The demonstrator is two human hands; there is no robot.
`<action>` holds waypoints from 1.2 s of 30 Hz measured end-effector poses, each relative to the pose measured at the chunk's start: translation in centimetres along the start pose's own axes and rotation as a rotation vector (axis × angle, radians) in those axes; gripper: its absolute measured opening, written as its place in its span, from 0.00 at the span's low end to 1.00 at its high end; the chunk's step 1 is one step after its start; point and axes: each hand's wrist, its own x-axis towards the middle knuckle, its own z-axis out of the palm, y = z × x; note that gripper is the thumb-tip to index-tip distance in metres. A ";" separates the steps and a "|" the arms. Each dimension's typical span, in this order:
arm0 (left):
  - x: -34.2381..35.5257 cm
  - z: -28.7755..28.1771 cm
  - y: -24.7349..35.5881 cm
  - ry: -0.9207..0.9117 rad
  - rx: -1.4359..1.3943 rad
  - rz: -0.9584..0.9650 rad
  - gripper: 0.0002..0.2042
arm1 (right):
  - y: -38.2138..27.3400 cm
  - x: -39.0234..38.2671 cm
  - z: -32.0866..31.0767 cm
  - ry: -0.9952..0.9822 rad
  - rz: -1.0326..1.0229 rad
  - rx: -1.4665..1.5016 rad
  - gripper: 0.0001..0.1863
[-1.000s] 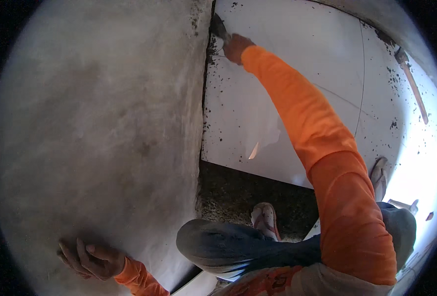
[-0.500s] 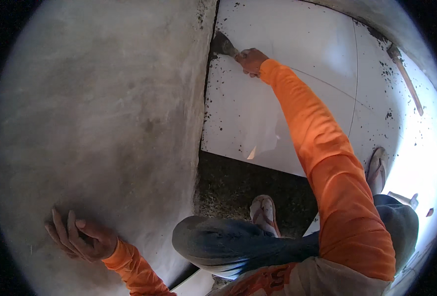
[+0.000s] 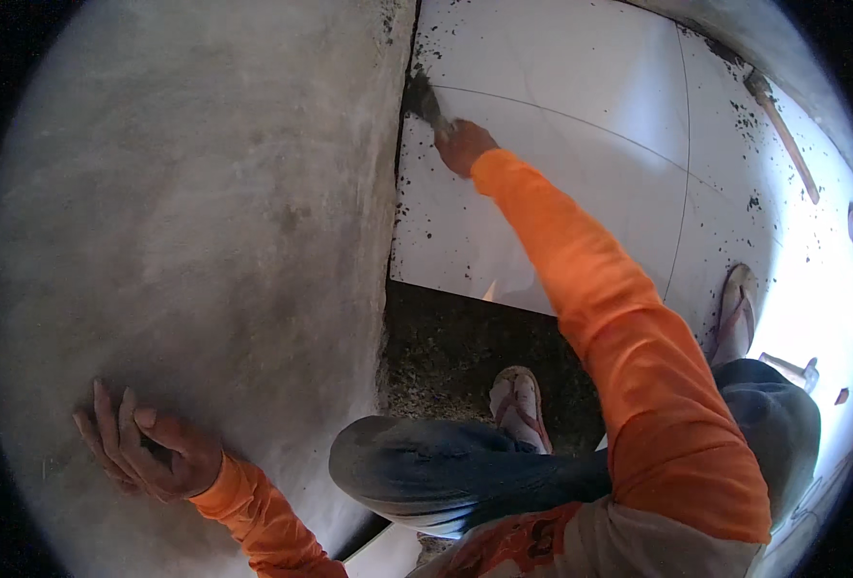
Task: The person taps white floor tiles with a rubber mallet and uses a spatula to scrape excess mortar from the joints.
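Observation:
My right hand (image 3: 465, 146) is closed around the handle of a putty knife (image 3: 425, 101). Its broad dark blade, slightly blurred, meets the seam where the white floor tiles (image 3: 475, 226) border the grey cement wall (image 3: 224, 212). Dark mortar crumbs lie scattered along that seam. My left hand (image 3: 157, 451) holds nothing and rests on the cement surface at lower left, its fingers apart and slightly bent.
Below the tile edge is a strip of bare dark floor (image 3: 446, 342), where one of my sandalled feet (image 3: 518, 403) stands. A long-handled hammer (image 3: 785, 140) lies on the tiles at far right. Another tool (image 3: 795, 370) lies near my right knee.
The putty knife and my right hand have moved slightly nearer and to the left along the wall seam. A tile joint beside the blade now shows. My left hand stays on the cement.

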 end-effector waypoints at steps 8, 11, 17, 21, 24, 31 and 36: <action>0.6 -0.3 0.2 -0.007 0.046 0.031 0.13 | 3.9 0.8 -3.1 -0.001 -0.196 -0.137 0.22; 0.2 -0.1 0.4 0.017 0.041 0.030 0.12 | 4.6 4.5 -0.6 0.250 -0.105 -0.234 0.24; 0.1 -0.8 -1.5 -0.005 0.041 0.066 0.12 | 5.7 -4.8 4.7 -0.114 -0.294 -0.399 0.27; -0.3 -0.8 -3.7 0.034 -0.032 0.204 0.11 | 2.2 -11.9 3.5 -0.498 -0.424 -0.497 0.26; 0.1 -0.2 -2.9 0.056 0.028 0.218 0.10 | 2.5 -6.1 1.9 -0.011 -0.293 -0.490 0.26; -0.7 0.3 -2.1 0.079 -0.091 0.201 0.10 | -2.2 -1.5 4.1 0.133 0.031 -0.106 0.22; 0.1 0.0 -2.2 0.082 0.031 0.222 0.11 | -1.6 -4.8 7.0 -0.374 -0.489 -0.932 0.17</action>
